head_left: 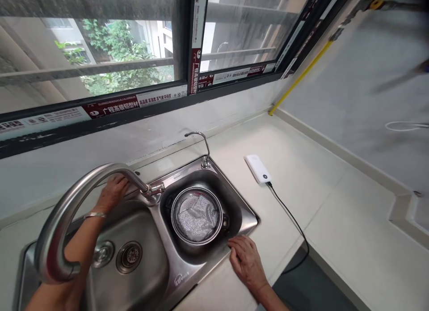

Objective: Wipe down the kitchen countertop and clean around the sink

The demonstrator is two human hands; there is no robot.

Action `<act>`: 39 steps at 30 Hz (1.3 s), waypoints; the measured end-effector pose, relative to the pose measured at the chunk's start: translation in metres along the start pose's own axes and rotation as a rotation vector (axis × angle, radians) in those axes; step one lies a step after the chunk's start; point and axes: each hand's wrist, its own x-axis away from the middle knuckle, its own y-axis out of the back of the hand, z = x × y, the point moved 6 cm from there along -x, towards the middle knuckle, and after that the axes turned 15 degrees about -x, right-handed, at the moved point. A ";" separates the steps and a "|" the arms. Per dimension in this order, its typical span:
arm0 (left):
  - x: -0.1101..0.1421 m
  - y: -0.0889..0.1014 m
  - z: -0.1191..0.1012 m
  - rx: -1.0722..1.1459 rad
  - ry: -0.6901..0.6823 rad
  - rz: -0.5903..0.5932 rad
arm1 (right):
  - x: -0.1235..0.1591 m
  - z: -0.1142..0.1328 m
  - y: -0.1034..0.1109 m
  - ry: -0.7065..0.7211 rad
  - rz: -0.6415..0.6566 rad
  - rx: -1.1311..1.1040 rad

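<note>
My left hand (114,192), with a bangle (94,215) on the wrist, reaches behind the tall curved tap (97,172) to the back rim of the double sink (181,268). The tap partly covers its fingers, and I cannot see whether they hold anything. My right hand (247,262) lies on the front right edge of the sink, fingers side by side and loosely bent, with nothing visible in it. Inside the right basin stands a round steel bowl (173,224) with a perforated part and crinkled, shiny greyish material (199,217) in it.
A slim gooseneck spout (205,143) rises at the sink's back right corner. On the white counter lies a white power bank (258,168); its black cable (288,210) hangs over the front edge. A yellow pipe (301,78) runs up the right wall beside the window.
</note>
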 end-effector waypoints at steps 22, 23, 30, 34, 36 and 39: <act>0.177 -0.014 -0.218 0.797 0.962 -0.180 | -0.004 -0.006 -0.003 -0.116 -0.148 -0.279; 0.173 -0.019 -0.243 0.833 0.891 -0.093 | -0.005 -0.008 -0.006 -0.213 -0.162 -0.389; 0.167 -0.022 -0.355 0.831 0.379 0.144 | -0.014 0.016 -0.048 -0.939 -0.204 -1.291; 0.170 -0.024 -0.349 0.951 0.298 0.299 | -0.020 0.020 -0.053 -1.046 -0.340 -1.381; 0.168 -0.031 -0.325 1.034 0.346 0.361 | -0.022 0.015 -0.052 -1.104 -0.416 -1.425; 0.163 -0.039 -0.256 0.832 0.640 0.158 | -0.026 0.006 -0.050 -1.150 -0.454 -1.416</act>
